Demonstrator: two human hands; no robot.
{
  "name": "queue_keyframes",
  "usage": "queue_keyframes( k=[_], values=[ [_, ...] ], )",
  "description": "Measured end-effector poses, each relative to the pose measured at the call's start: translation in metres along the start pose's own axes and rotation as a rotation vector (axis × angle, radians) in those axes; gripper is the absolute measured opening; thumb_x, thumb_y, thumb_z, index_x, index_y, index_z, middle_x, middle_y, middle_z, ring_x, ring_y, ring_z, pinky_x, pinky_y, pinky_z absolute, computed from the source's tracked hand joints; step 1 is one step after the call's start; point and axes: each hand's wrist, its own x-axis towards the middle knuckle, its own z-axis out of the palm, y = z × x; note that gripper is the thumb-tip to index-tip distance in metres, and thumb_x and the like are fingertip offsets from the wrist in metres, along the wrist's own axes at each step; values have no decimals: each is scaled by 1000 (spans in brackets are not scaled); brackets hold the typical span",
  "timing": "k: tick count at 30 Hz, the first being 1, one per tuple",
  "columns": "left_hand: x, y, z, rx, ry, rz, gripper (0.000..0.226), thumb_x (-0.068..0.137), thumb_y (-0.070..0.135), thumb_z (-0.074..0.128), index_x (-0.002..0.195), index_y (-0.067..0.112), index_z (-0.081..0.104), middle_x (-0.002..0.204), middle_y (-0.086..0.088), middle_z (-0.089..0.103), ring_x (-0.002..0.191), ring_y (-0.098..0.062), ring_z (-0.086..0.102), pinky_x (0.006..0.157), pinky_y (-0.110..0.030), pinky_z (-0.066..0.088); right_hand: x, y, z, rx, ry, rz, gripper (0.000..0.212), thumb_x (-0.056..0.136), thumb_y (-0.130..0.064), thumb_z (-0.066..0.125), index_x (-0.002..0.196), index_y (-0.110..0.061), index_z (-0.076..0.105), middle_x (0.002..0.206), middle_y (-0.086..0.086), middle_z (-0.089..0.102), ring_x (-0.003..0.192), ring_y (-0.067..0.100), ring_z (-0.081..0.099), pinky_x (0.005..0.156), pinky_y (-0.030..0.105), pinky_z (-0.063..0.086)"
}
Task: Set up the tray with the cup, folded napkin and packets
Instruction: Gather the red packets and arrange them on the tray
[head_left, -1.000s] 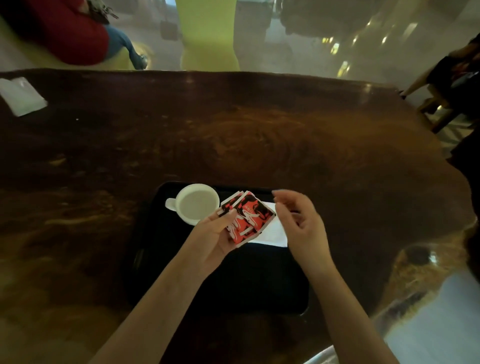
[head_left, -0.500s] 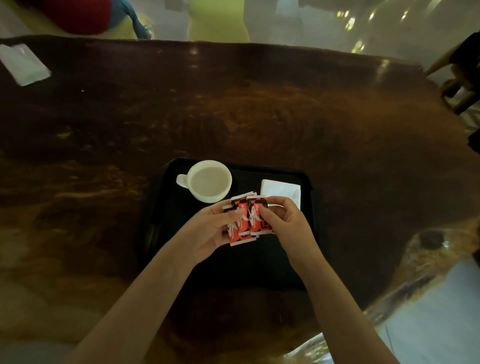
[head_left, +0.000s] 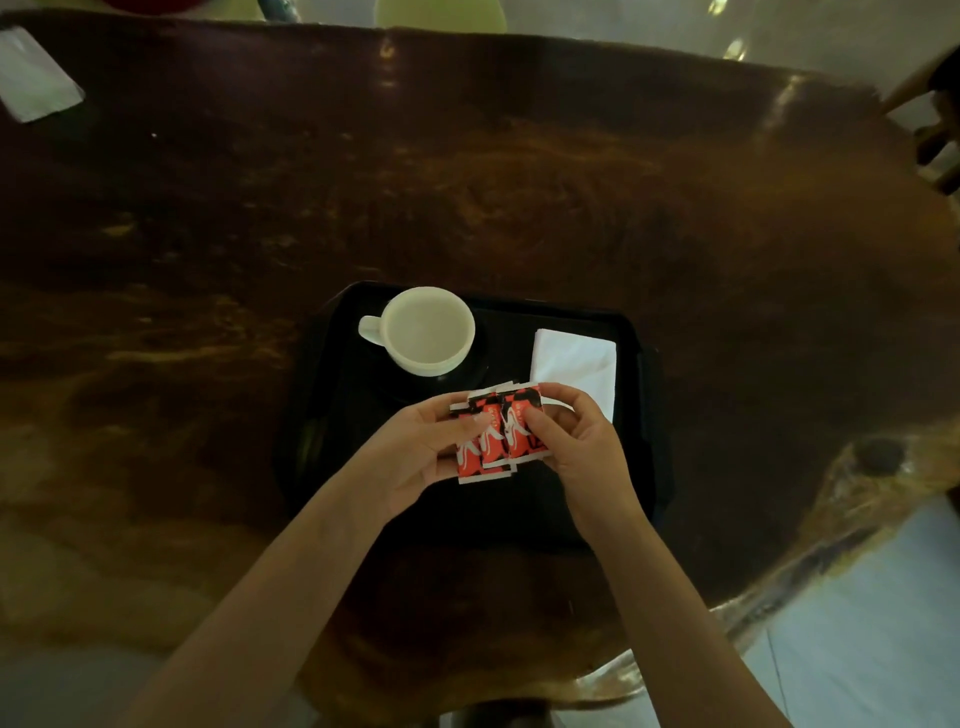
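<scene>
A black tray sits on a dark wooden table, in the lower middle of the view. At about 11 o'clock on the tray stands a white cup, upright, its handle pointing to 9 o'clock. At about 2 o'clock on the tray lies a folded white napkin, flat, its near edge partly hidden by the right hand. Above the middle of the tray both hands hold a fan of red, black and white packets, overlapping side by side. The left hand grips the fan's left side, thumb across the front and fingers curled behind. The right hand pinches the rightmost packet, thumb on the front and fingers closed round its edge. Whether the packets touch the tray cannot be told. Far off at 10 o'clock on the table lies a white paper.
</scene>
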Motion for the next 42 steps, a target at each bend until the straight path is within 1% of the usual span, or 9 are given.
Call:
queue_keyframes(
  k=[5,11,17,23,25,28,34,38,42],
  values=[
    [2,-5,-10,-119,-9,14,23,93,19,46,107,18,64,104,-10,70,94,-24,69,74,-35,59,4,11,2,-17,61,2,23,89,-20,59,111,-22,53,93,0,68,84,11,69,71,22,55],
    [8,-14,-19,-122,55,-29,27,90,5,48,113,14,59,106,-13,68,94,-26,69,71,-35,59,8,36,8,-77,145,26,21,89,-20,59,109,-24,52,95,-5,66,84,9,68,70,22,57],
    [17,-30,-22,4,187,-101,28,89,-3,48,112,10,57,103,-11,66,93,-23,67,74,-34,56,10,64,17,-115,233,139,27,90,-19,59,116,-20,51,97,-3,65,84,10,67,69,22,56],
    [34,-46,-19,343,401,-68,30,88,2,53,112,20,59,107,-4,64,98,-18,63,87,-38,53,14,80,26,-275,294,170,27,90,-19,58,116,-21,49,105,-2,63,82,6,63,59,13,48],
    [36,-50,-18,383,443,-6,29,87,3,56,112,19,59,106,-1,64,95,-15,63,83,-34,53,14,82,26,-303,310,159,29,91,-17,56,119,-19,48,96,-7,59,75,1,59,52,10,45],
    [38,-56,-17,476,498,78,29,86,6,59,113,16,59,99,2,64,82,-6,59,63,-17,45,14,83,30,-338,338,145,30,92,-15,54,121,-18,48,87,-13,54,70,-1,56,46,8,44],
    [43,-68,-24,766,554,208,29,86,9,59,114,15,59,111,-4,57,89,-9,55,67,-14,40,12,91,38,-490,413,67,28,92,-18,55,119,-18,49,109,0,61,95,10,60,71,21,53],
    [42,-73,-29,912,576,307,37,85,7,61,121,13,56,104,-1,51,84,-6,50,64,-9,36,10,97,37,-639,454,14,27,91,-22,56,116,-14,52,107,3,57,95,12,51,71,22,48],
    [41,-78,-31,1021,605,378,42,83,11,64,123,14,54,116,-6,51,101,-14,51,83,-20,43,9,102,33,-782,460,-12,30,89,-27,58,114,-11,53,112,5,54,105,16,47,88,31,45]
  ],
)
